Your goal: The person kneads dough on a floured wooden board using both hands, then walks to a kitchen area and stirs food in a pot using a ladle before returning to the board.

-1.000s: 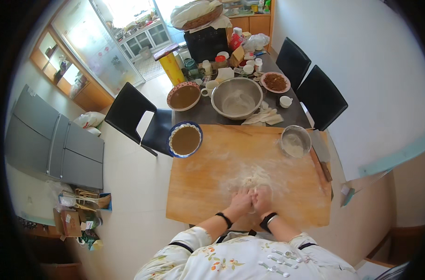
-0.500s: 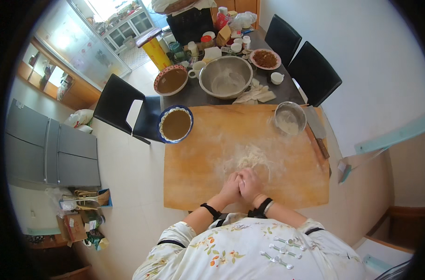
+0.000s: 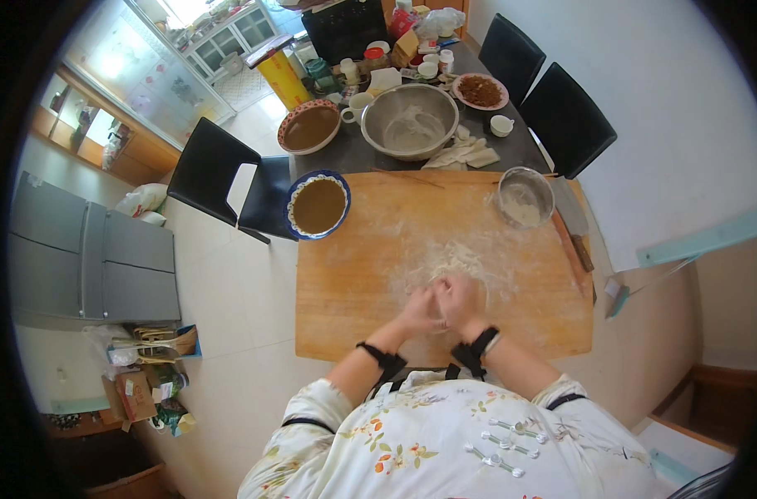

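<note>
Left hand (image 3: pixel 420 310) and right hand (image 3: pixel 459 298) pressed together over floured board (image 3: pixel 353 274).

Whatever the left hand (image 3: pixel 420 310) and right hand (image 3: pixel 459 298) press together stays hidden between them, and the jars (image 3: pixel 432 62) are too small to tell apart

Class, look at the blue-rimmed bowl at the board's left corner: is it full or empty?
Full, or nearly so. The blue-rimmed bowl holds a smooth brown filling reaching close to its rim, hiding the bottom. It sits upright at the wooden board's corner.

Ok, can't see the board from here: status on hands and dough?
Left hand and right hand pressed together on floured wooden board. Pale dough scraps just beyond. Small steel bowl clear, far right.
</note>
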Demonstrator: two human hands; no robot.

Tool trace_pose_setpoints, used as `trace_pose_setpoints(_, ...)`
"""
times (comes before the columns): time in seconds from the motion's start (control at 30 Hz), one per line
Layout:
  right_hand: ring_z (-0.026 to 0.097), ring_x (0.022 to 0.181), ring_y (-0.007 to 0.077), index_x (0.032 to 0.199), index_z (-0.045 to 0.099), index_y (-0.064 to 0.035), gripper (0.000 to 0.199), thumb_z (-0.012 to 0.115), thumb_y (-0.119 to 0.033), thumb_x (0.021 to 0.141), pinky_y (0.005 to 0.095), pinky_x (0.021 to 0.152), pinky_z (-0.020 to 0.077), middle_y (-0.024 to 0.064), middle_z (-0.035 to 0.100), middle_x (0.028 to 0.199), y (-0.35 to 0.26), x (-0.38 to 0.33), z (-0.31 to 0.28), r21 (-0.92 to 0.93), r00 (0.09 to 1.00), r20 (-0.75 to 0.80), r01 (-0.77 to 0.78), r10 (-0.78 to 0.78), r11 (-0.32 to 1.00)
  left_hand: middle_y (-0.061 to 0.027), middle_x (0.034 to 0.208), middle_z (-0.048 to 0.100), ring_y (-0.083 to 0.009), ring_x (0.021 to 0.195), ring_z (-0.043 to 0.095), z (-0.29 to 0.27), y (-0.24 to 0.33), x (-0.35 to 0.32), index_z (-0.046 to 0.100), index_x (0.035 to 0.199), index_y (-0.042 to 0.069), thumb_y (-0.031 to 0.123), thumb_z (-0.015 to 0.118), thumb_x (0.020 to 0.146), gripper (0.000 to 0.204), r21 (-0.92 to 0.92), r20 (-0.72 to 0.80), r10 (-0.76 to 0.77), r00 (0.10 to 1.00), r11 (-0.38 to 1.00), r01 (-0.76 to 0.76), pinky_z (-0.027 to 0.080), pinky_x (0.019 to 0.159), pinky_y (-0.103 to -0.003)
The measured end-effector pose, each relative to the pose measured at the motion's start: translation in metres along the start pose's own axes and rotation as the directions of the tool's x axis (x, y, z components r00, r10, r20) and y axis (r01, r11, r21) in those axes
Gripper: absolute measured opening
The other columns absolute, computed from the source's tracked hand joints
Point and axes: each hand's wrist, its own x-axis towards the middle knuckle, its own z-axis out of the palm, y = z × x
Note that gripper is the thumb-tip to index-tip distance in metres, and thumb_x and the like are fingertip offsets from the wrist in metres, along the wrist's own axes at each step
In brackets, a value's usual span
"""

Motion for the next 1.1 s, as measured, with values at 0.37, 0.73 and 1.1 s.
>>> trace_pose_setpoints(0.37,0.059,0.097,0.0392,0.096,0.063,-0.0097,0.018,0.054,-0.025,0.093,0.0513,0.084,0.0476,0.0167,0.065,0.098,0.063,0.011,0.056,-0.214,0.999,-0.010,0.038,-0.041,0.976,-0.0157,0.126,0.052,-0.0353,0.121,0.047,0.007,0.011,0.013,0.051,0.131,0.009,0.028,0.074,0.073,0.065,0.272,-0.109,-0.077,0.991,0.956,0.105,0.043,0.094,-0.049)
trace_pose_setpoints(0.73,0.056,0.092,0.0394,0.106,0.066,-0.0087,0.023,0.055,-0.022,0.090,0.0484,0.081,0.0456,0.0157,0.062,0.096,0.040,-0.051,0.040,-0.272,0.932,-0.107,0.309,-0.347,0.911,-0.0147,0.128,0.052,-0.0355,0.122,0.047,0.050,0.000,-0.037,0.052,0.129,0.013,0.035,0.076,0.074,0.064,0.166,-0.256,0.056,0.965,0.986,-0.013,0.041,0.098,-0.049)
trace_pose_setpoints(1.1,0.065,0.090,0.0368,0.096,0.068,-0.0045,0.026,0.062,-0.028,0.087,0.0448,0.079,0.0520,0.0193,0.069,0.093,0.085,0.049,0.025,0.525,0.947,-0.010,-0.269,0.322,0.808,-0.0181,0.119,0.066,-0.0378,0.117,0.060,-0.008,0.030,0.018,0.054,0.130,0.008,0.044,0.072,0.084,0.061,0.297,-0.012,-0.249,0.968,0.924,0.241,0.047,0.097,-0.048)
